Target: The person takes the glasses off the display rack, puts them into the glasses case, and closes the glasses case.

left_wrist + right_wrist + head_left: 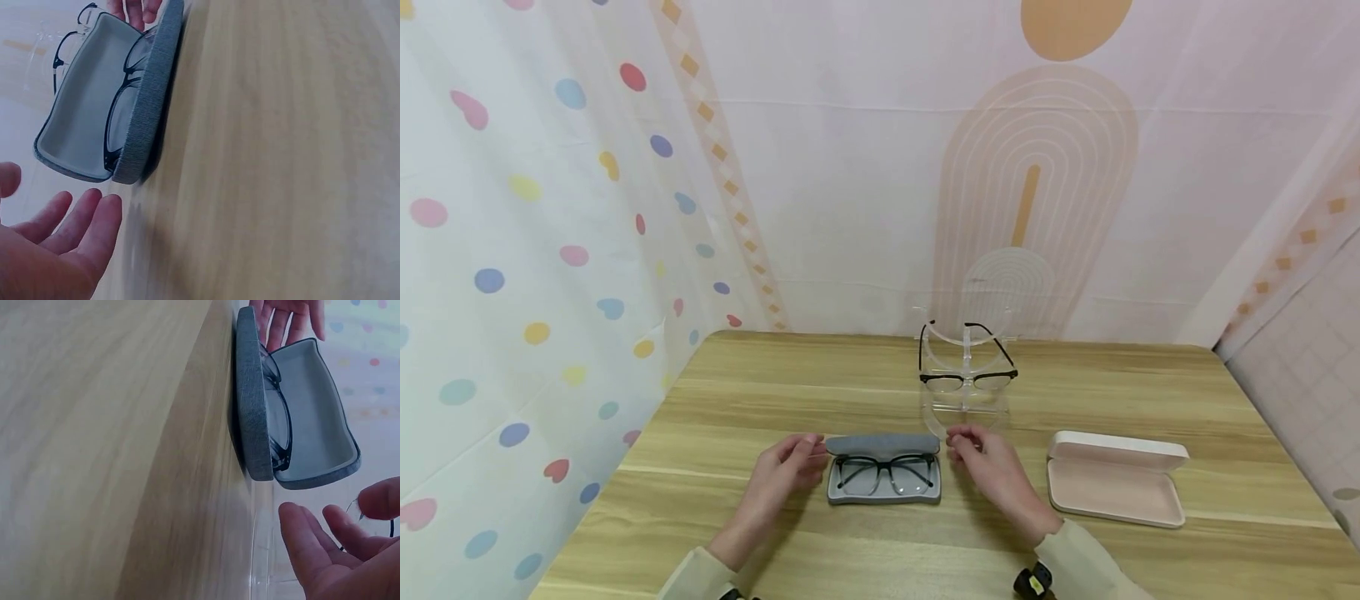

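Note:
A grey eyeglass case [883, 502] stands with its lid raised on the table, and dark-framed glasses [886, 464] lie folded inside it. My left hand [785, 468] is at the case's left end; in the left wrist view a gap shows between its extended fingertips [110, 206] and the case. At the other end, my right hand [988, 467] has its fingers [300, 537] loosely extended just off the case. Neither hand holds anything.
Behind the case, a clear display stand [967, 400] carries black-rimmed glasses [943, 382]. A white case with a pink lining [1116, 492] lies opened on the right. The wooden table [775, 375] ends at a patterned curtain [850, 208] behind it.

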`<state>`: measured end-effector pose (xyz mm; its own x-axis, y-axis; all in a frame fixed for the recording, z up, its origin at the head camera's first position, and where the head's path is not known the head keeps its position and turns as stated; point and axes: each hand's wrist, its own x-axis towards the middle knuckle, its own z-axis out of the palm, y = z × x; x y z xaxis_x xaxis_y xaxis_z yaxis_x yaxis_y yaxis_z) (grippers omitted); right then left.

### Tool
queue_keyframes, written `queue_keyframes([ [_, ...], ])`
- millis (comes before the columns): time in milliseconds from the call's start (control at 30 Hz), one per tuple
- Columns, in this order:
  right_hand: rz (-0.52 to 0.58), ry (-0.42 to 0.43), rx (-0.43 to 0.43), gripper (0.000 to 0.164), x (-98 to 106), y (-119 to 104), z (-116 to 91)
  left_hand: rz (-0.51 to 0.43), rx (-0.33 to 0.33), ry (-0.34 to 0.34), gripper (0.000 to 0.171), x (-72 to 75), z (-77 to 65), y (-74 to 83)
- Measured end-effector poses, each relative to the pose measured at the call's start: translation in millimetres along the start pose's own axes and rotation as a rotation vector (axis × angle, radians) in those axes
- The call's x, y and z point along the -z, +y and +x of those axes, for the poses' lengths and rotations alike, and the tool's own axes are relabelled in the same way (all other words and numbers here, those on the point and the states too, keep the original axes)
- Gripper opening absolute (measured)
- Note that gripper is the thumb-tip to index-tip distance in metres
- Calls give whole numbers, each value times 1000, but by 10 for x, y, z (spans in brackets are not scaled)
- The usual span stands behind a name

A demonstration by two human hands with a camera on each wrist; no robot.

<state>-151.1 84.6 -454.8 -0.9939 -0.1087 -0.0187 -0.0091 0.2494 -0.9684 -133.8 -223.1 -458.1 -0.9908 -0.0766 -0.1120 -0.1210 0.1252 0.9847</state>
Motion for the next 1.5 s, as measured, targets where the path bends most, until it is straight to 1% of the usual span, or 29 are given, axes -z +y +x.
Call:
queue_keyframes([
  [200, -34, -28, 45, 31, -1, -34, -24, 10, 33, -47, 58, -2, 26, 40],
  [367, -44, -73, 63, 38, -28, -36, -22, 34, 48, -84, 57, -23, 42, 51],
  [467, -53, -87, 70, 41, -54, -23, -17, 43, 51, -88, 53, -46, 54, 48],
  [700, -97, -104, 78, 44, -101, -7, -11, 33, 75, -56, 48, -84, 88, 27],
  [800, -114, -106, 85, 43, -103, -15, -8, 37, 69, -64, 48, -79, 89, 23],
  [967, -136, -122, 89, 41, -82, -27, 6, 12, 69, -89, 48, -51, 101, 15],
  [1067, -111, -158, 83, 42, -59, -34, 16, -7, 71, -114, 48, -24, 112, 4],
  [1167, -65, -203, 70, 42, -28, -46, 20, -23, 74, -148, 50, 6, 129, -10],
  [1400, 64, -340, 18, 41, 48, -38, 77, -45, 84, -219, 52, 72, 171, -36],
  [1500, 78, -378, 14, 42, 68, -32, 88, -45, 87, -242, 54, 93, 175, -45],
])
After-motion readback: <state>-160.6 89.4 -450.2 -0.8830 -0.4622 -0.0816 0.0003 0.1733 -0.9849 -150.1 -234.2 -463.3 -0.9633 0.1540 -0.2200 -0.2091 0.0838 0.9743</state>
